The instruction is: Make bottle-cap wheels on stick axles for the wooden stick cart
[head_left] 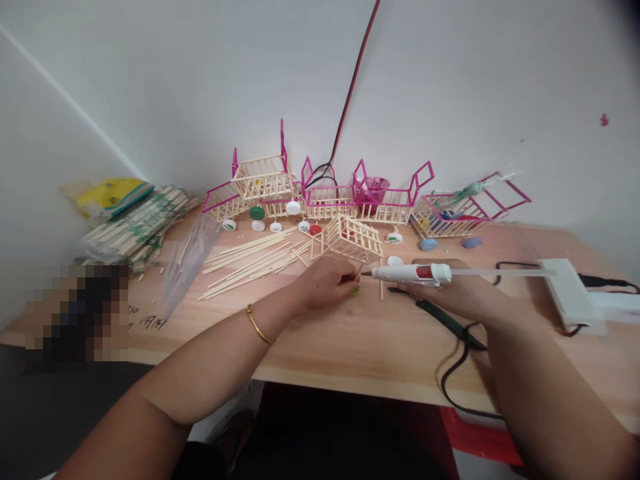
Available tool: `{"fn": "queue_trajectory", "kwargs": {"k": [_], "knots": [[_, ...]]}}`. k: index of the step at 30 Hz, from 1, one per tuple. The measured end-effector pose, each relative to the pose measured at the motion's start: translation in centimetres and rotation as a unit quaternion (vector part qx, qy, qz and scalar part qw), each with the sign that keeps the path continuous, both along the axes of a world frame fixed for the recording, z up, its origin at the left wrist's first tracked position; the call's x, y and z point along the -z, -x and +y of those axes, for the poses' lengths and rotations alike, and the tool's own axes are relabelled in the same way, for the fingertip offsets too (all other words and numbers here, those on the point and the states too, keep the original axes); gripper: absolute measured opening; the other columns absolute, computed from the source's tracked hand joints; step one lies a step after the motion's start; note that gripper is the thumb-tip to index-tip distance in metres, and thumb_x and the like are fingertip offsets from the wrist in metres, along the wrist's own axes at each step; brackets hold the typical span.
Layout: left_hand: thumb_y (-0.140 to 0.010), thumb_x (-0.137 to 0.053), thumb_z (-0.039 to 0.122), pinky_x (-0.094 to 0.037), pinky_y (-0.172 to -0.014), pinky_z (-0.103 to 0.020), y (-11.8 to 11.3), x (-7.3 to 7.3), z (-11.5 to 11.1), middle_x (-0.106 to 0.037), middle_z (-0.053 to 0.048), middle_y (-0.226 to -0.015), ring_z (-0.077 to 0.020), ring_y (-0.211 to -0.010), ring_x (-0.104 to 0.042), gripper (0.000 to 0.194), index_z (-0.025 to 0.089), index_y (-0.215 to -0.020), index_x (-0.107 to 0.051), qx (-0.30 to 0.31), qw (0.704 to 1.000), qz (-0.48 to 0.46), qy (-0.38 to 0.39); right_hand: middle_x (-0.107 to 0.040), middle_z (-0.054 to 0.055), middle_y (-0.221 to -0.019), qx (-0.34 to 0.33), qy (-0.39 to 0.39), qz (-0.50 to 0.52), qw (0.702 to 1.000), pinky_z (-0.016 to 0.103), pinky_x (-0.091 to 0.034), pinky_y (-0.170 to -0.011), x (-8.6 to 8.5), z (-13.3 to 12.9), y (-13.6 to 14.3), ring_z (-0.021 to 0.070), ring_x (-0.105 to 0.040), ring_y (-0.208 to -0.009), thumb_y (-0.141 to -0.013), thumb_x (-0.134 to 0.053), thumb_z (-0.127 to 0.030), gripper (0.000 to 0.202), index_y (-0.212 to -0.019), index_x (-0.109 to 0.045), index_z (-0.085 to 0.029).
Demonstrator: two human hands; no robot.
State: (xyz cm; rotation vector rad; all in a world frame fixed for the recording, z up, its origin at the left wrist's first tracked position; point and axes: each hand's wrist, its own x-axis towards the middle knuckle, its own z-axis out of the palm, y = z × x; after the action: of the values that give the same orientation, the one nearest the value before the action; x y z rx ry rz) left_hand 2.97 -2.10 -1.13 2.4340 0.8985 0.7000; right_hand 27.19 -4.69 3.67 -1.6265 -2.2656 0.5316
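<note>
My left hand (325, 283) is closed in a pinch, and a thin stick (359, 268) juts up from its fingertips. Just under those fingers shows a bit of a green cap (355, 291); whether it is joined to the stick I cannot tell. My right hand (453, 290) is wrapped round a white glue gun (413, 273), its nozzle pointing left, close to my left fingertips. A clear glue stick (500, 272) runs out of the gun's back. Behind my left hand stands a small slatted stick cart frame (354, 239), tilted.
Several stick carts (330, 203) with magenta rims and bottle-cap wheels line the wall. Loose sticks (255, 263) lie left of centre, with bundled sticks (135, 223) farther left. A black-handled tool (450, 325), a cord and a white power box (573, 297) are at right.
</note>
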Motion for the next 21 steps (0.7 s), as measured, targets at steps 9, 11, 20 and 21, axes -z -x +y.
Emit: {"fn": "queue_trajectory", "kwargs": {"k": [9, 11, 20, 21], "knots": [[-0.076, -0.054, 0.014, -0.043, -0.072, -0.028, 0.08, 0.04, 0.14, -0.064, -0.004, -0.075, -0.0145, -0.073, -0.057, 0.008, 0.015, -0.069, -0.059, 0.01, 1.0, -0.01, -0.005, -0.069, 0.006, -0.072, 0.023, 0.057, -0.012, 0.998, 0.028, -0.047, -0.054, 0.23, 0.37, -0.35, 0.0218, -0.062, -0.065, -0.078, -0.058, -0.041, 0.024, -0.074, -0.061, -0.018], [-0.075, -0.054, 0.015, -0.043, -0.072, -0.028, 0.09, -0.03, 0.16, -0.064, -0.004, -0.074, -0.0143, -0.073, -0.057, 0.009, 0.015, -0.068, -0.058, 0.013, 1.0, -0.007, -0.006, -0.069, 0.006, -0.071, 0.023, 0.055, -0.011, 0.998, 0.028, -0.047, -0.054, 0.41, 0.48, -0.55, 0.0218, -0.062, -0.065, -0.077, -0.058, -0.042, 0.024, -0.074, -0.061, -0.019], [-0.073, -0.056, 0.015, -0.041, -0.063, -0.024, 0.27, -0.19, 0.02, -0.06, -0.002, -0.074, -0.0109, -0.065, -0.051, 0.005, 0.015, -0.077, -0.06, 0.011, 0.999, -0.037, 0.029, -0.071, 0.007, -0.075, 0.024, 0.062, 0.003, 0.998, 0.028, -0.048, -0.057, 0.17, 0.38, -0.65, 0.0221, -0.064, -0.067, -0.078, -0.059, -0.041, 0.023, -0.077, -0.064, -0.019], [-0.073, -0.056, 0.014, -0.041, -0.063, -0.024, 0.3, -0.2, -0.01, -0.059, -0.002, -0.075, -0.0104, -0.064, -0.051, 0.007, 0.015, -0.079, -0.06, 0.012, 0.998, -0.044, 0.032, -0.072, 0.007, -0.078, 0.025, 0.061, 0.004, 0.998, 0.028, -0.049, -0.059, 0.09, 0.37, -0.62, 0.0225, -0.065, -0.069, -0.078, -0.059, -0.04, 0.022, -0.078, -0.065, -0.019]]}}
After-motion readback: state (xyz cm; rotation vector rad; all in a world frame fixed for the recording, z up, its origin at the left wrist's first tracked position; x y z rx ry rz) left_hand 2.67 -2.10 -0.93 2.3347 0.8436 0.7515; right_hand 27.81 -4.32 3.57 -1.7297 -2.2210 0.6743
